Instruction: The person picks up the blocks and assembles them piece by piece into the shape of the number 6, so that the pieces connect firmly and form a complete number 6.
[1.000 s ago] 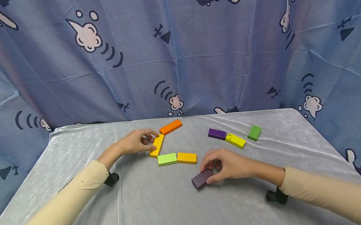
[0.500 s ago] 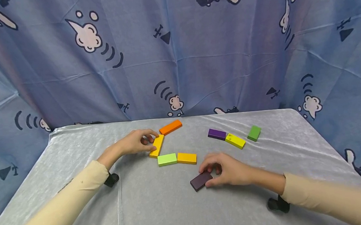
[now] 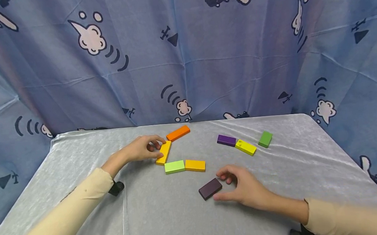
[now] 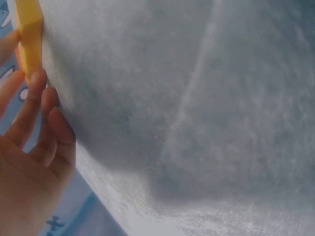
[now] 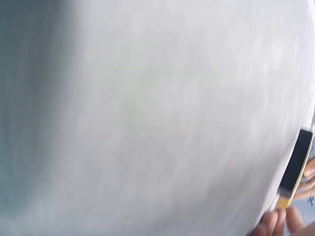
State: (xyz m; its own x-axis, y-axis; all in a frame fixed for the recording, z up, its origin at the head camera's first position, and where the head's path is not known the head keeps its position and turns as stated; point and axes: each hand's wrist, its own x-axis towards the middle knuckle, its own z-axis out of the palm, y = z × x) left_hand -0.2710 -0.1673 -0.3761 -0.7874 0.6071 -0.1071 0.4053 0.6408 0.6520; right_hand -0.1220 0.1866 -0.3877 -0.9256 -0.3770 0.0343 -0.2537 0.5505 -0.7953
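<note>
My left hand (image 3: pixel 142 148) holds a yellow-orange block (image 3: pixel 164 152) lengthwise between thumb and fingers, flat on the grey cloth; the left wrist view shows the fingertips against this block (image 4: pixel 30 37). My right hand (image 3: pixel 245 186) is spread with a gap between thumb and fingers, just right of a dark purple-brown block (image 3: pixel 210 188), and appears apart from it. In the right wrist view the dark block (image 5: pixel 295 164) lies near the right edge, past my fingertips (image 5: pixel 294 219). A light green block (image 3: pixel 174 167) and an orange-yellow block (image 3: pixel 195 165) lie end to end between the hands.
An orange block (image 3: pixel 178 132) lies behind the left hand's block. Farther right are a purple block (image 3: pixel 226 140), a yellow block (image 3: pixel 246 147) touching it, and a green block (image 3: pixel 265 139). A blue patterned curtain (image 3: pixel 183 51) hangs behind the cloth-covered table (image 3: pixel 156 212).
My right hand set the dark block slightly nearer, then let go, its fingers spreading and drawing back to the right and towards me. The left hand stayed at its block.
</note>
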